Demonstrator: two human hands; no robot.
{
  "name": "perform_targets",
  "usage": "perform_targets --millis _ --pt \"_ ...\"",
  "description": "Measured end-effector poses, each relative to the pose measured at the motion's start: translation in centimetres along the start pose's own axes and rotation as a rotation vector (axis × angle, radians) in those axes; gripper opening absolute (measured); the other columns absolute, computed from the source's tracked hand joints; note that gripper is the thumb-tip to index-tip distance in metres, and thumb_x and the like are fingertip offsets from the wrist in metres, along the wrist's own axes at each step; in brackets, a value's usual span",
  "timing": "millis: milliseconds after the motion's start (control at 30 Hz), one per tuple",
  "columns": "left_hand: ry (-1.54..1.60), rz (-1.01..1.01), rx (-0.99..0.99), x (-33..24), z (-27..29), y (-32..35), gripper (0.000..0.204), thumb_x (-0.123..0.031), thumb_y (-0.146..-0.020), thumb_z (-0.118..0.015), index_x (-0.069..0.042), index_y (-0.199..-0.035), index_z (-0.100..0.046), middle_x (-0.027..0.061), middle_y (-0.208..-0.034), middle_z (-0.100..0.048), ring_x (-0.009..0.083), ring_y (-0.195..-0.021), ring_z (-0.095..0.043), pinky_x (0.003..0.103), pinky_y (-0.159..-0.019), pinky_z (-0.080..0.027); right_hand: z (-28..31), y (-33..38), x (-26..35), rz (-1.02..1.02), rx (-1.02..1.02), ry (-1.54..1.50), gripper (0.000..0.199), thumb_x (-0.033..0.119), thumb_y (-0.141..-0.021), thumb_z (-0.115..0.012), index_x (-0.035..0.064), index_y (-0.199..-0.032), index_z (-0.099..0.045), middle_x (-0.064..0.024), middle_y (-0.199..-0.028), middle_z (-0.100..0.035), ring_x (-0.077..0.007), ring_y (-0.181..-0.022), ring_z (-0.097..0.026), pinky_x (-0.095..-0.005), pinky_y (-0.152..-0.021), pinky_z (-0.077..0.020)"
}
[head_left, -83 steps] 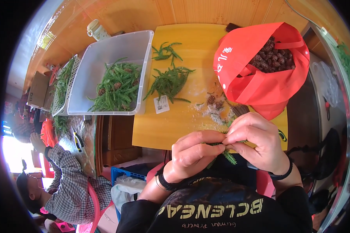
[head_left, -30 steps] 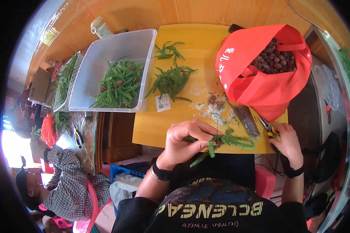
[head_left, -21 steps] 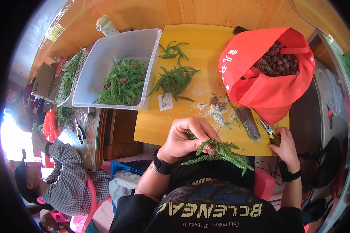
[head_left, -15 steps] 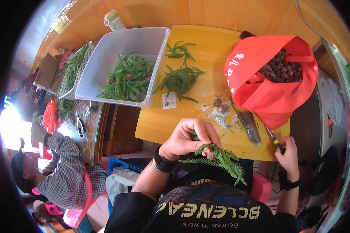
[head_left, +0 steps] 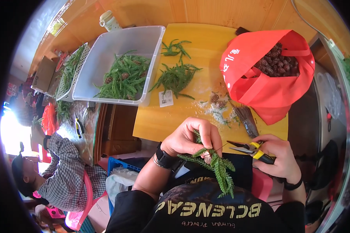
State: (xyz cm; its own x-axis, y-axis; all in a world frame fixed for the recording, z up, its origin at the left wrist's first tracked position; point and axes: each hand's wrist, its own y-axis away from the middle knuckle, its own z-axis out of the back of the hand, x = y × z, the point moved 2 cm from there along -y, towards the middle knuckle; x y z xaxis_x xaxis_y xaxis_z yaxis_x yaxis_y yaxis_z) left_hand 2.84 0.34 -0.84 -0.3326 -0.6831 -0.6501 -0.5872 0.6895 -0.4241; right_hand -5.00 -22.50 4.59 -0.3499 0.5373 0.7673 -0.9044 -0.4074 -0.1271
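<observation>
Pinching green sprig bundle (head_left: 216,167), left hand (head_left: 188,138) curled tight above lap; right hand (head_left: 278,155) closed on yellow-handled pliers (head_left: 249,148), tips toward sprig. Bare strip of yellow table (head_left: 163,124) at near edge. Farther: 2 loose sprig piles (head_left: 175,75), 1 clear tub (head_left: 122,64), 1 red bag (head_left: 266,72) of cones

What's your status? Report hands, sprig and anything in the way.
Left hand shut on green sprig. Right hand shut on pliers, tips beside the sprig. Nothing between them.
</observation>
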Motion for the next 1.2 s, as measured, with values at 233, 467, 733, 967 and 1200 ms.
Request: perform_targets --millis 233,467,733,967,1200 --pt "0.010 0.041 -0.043 0.0 -0.1 0.8 0.015 -0.008 -0.073 -0.073 -0.004 -0.074 -0.058 0.0188 -0.071 -0.062 0.0309 -0.063 -0.062 0.037 -0.058 -0.047 -0.5 -1.5 0.8 0.165 0.034 0.036 0.022 0.008 -0.056 -0.075 0.0031 -0.067 -0.056 -0.0079 -0.067 -0.058 -0.0322 -0.085 -0.062 -0.0359 -0.068 -0.0494" --pt "0.041 0.165 -0.040 0.2 0.3 1.4 0.016 -0.007 -0.072 -0.073 -0.003 -0.073 -0.058 0.0180 -0.069 -0.061 0.0296 -0.063 -0.062 0.037 -0.058 -0.048 -0.5 -2.0 1.5 0.259 -0.009 0.143 0.024 0.009 -0.056 -0.077 0.0041 -0.067 -0.056 -0.0084 -0.066 -0.058 -0.0308 -0.084 -0.062 -0.0346 -0.067 -0.0497" --pt "0.008 0.163 -0.060 -0.1 0.2 1.2 0.017 -0.006 -0.072 -0.073 -0.002 -0.074 -0.057 0.0189 -0.070 -0.061 0.0287 -0.065 -0.062 0.035 -0.059 -0.048 -0.7 -1.9 1.2 0.294 -0.063 0.208 0.026 0.008 -0.054 -0.077 0.0043 -0.064 -0.053 -0.0083 -0.066 -0.058 -0.0286 -0.082 -0.062 -0.0337 -0.065 -0.0496" --pt "-0.253 0.042 -0.115 -1.4 -0.2 0.8 0.014 -0.002 -0.073 -0.071 0.000 -0.074 -0.057 0.0203 -0.076 -0.062 0.0252 -0.067 -0.061 0.032 -0.060 -0.048 -1.1 -1.3 0.9 0.246 -0.152 0.220 0.026 0.007 -0.056 -0.076 0.0031 -0.063 -0.052 -0.0085 -0.062 -0.055 -0.0295 -0.077 -0.062 -0.0343 -0.062 -0.0497" --pt "-0.862 -0.067 -0.111 -3.7 -1.9 -0.2 0.011 -0.002 -0.073 -0.069 -0.001 -0.076 -0.058 0.0177 -0.081 -0.064 0.0236 -0.071 -0.063 0.030 -0.061 -0.050 -0.5 -1.1 1.1 0.148 -0.166 0.184 0.025 0.006 -0.058 -0.074 0.0011 -0.061 -0.050 -0.0111 -0.059 -0.052 -0.0324 -0.071 -0.062 -0.0357 -0.061 -0.0501"
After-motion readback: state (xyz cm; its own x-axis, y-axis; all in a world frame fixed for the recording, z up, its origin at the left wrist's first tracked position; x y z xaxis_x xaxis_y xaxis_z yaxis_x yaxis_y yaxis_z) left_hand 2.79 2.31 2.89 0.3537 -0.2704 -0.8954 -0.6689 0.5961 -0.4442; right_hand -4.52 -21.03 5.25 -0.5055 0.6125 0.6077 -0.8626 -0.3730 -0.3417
